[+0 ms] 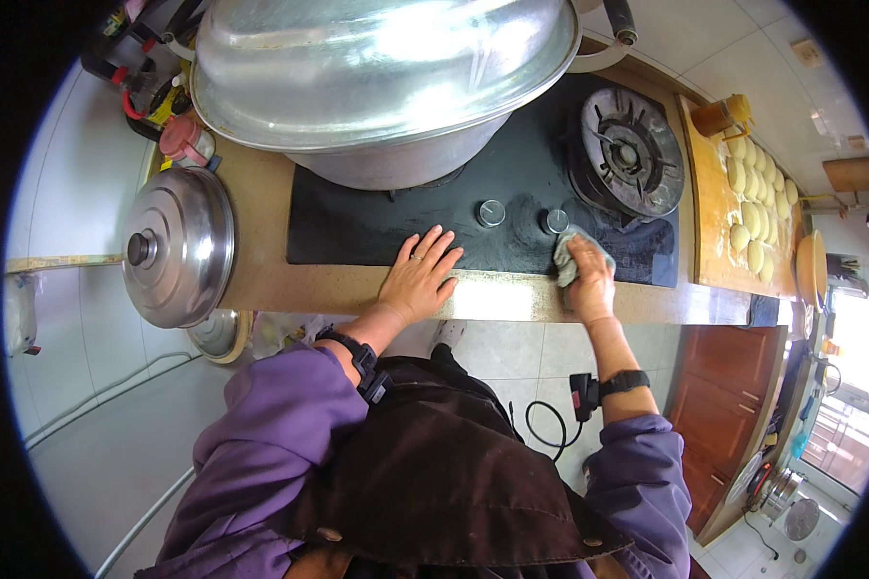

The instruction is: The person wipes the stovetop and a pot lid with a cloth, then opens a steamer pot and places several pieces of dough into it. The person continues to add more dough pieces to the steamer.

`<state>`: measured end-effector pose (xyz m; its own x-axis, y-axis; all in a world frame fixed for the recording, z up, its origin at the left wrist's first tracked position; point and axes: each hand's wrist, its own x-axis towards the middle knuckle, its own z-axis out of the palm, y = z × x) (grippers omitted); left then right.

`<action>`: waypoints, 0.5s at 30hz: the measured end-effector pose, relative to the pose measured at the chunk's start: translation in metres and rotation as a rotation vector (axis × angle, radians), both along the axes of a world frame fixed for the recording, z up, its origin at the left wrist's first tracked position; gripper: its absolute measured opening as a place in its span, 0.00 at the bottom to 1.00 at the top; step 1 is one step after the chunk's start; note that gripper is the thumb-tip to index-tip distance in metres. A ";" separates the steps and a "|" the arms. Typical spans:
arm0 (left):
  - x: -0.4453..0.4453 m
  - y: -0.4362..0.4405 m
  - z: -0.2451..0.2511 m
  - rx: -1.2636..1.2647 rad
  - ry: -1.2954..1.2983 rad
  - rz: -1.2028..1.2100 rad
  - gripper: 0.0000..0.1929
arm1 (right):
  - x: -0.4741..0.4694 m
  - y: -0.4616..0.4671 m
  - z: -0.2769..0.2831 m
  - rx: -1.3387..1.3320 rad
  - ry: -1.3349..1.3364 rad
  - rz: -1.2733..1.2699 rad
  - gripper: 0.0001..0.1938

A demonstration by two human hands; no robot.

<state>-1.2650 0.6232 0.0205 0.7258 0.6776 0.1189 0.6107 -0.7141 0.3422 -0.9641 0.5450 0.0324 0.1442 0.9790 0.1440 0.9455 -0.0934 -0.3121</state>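
My left hand [420, 276] lies flat with spread fingers, its fingertips on the front of the black gas cooktop [362, 231] and its palm over the counter's edge. My right hand [591, 279] grips a crumpled pale green cloth [568, 264], pressed on the cooktop's front edge just below the right control knob [554, 221]. The left control knob [491, 213] sits between my hands, farther back. Whitish smears show on the cooktop around the knobs.
A large lidded metal pot [398, 72] covers the left burner. The right burner [628, 154] is uncovered. A metal lid [177, 246] stands at the left. At the right, a wooden board [711, 217] holds several dough pieces [750, 217] and an amber jug [717, 116].
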 end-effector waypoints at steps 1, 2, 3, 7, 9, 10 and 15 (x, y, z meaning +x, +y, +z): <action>0.000 0.000 0.000 0.000 0.003 0.001 0.24 | 0.011 0.008 -0.001 -0.035 0.039 -0.048 0.23; 0.000 -0.001 0.001 0.003 0.004 -0.001 0.24 | 0.019 0.016 -0.001 -0.014 0.072 -0.024 0.24; 0.000 -0.001 0.001 -0.009 0.010 0.001 0.24 | 0.027 0.024 -0.001 0.005 0.139 -0.001 0.27; 0.001 -0.001 0.002 -0.020 0.017 0.009 0.24 | 0.043 0.063 -0.002 -0.086 0.249 0.103 0.31; 0.002 -0.001 0.003 -0.022 0.020 0.013 0.24 | 0.045 0.070 0.000 -0.112 0.230 0.128 0.32; 0.002 -0.001 0.003 -0.025 0.024 0.014 0.24 | 0.044 0.070 0.000 -0.102 0.190 0.146 0.33; 0.002 -0.001 0.007 -0.042 0.037 0.016 0.24 | 0.018 0.039 -0.002 0.001 0.000 -0.003 0.32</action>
<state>-1.2629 0.6225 0.0270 0.7183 0.6929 0.0632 0.6348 -0.6898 0.3482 -0.9459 0.5837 0.0301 0.1468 0.9784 0.1454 0.9452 -0.0954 -0.3124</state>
